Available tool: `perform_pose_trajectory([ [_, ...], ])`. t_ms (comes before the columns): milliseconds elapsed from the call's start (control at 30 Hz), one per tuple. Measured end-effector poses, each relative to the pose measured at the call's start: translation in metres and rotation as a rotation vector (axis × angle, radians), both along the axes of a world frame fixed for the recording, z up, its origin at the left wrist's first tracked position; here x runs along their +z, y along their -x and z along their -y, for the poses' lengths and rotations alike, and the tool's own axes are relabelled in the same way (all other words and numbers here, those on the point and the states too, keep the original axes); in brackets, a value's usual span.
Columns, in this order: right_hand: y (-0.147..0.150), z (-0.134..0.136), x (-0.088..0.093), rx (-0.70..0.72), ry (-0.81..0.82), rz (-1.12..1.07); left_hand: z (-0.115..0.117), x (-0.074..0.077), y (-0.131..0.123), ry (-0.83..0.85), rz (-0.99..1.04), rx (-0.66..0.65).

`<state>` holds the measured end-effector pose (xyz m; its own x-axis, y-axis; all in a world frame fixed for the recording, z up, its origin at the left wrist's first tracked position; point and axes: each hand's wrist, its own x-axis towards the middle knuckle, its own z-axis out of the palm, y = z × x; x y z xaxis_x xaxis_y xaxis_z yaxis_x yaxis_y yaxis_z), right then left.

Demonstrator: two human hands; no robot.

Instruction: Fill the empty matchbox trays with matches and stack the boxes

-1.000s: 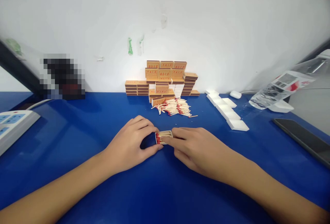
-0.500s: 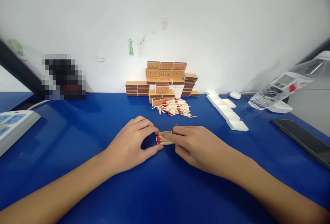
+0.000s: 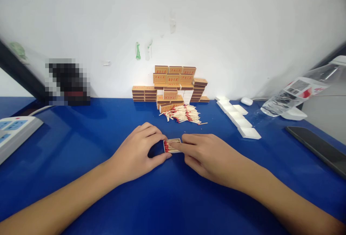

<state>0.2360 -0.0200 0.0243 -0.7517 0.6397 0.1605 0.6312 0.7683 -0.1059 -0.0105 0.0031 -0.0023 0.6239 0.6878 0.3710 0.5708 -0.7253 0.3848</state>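
A small open matchbox tray [image 3: 171,145] filled with red-tipped matches lies on the blue table [image 3: 81,148] between my hands. My left hand [image 3: 139,152] curls around its left end, thumb and fingertips gripping the tray. My right hand [image 3: 205,154] rests at its right side, the index finger laid across the matches and pressing them down. Behind the tray lies a loose pile of matches [image 3: 185,114]. A stack of tan matchboxes [image 3: 173,83] stands against the wall beyond it.
A row of white empty trays [image 3: 239,119] runs back on the right. A white earbud case [image 3: 246,101], a lying plastic bottle [image 3: 294,92] and a dark phone [image 3: 316,148] are at the right. A white power strip [image 3: 13,130] sits at the left edge.
My right index finger has slid slightly over the matches in the tray. The view has dipped a little. Both hands stay on the tray.
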Motion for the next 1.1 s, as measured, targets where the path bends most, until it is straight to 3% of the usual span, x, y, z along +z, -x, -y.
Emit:
perform_pose_trajectory([
  [167, -0.004, 0.000, 0.003, 0.005, 0.072, -0.046, 0.001, 0.000, 0.000, -0.007, 0.003, -0.001],
  [267, -0.023, -0.019, 0.011, -0.086, 0.109, -0.207, 0.001, 0.001, 0.000, -0.001, -0.005, 0.007],
  [367, -0.053, -0.059, 0.020, -0.471, 0.052, -0.437, 0.000, 0.001, 0.001, 0.014, -0.004, 0.013],
  [467, -0.077, -0.103, 0.026, -0.856, 0.225, -0.647, -0.001, 0.001, 0.004, 0.027, 0.005, 0.027],
  [533, -0.084, -0.127, 0.029, -0.982, 0.260, -0.713, -0.002, 0.001, 0.006, 0.028, 0.013, 0.037],
  [700, -0.083, -0.154, 0.034, -1.009, 0.184, -0.733, -0.006, 0.000, 0.010, 0.013, 0.033, 0.048],
  [933, -0.070, -0.145, 0.049, -1.006, -0.052, -0.707, -0.006, 0.000, 0.010, 0.001, 0.047, 0.058],
  [1000, -0.063, -0.146, 0.055, -1.046, -0.013, -0.675, -0.007, -0.001, 0.010, 0.003, 0.044, 0.058],
  [1100, -0.054, -0.155, 0.059, -1.139, 0.204, -0.629, -0.007, -0.001, 0.011, 0.001, 0.036, 0.055],
])
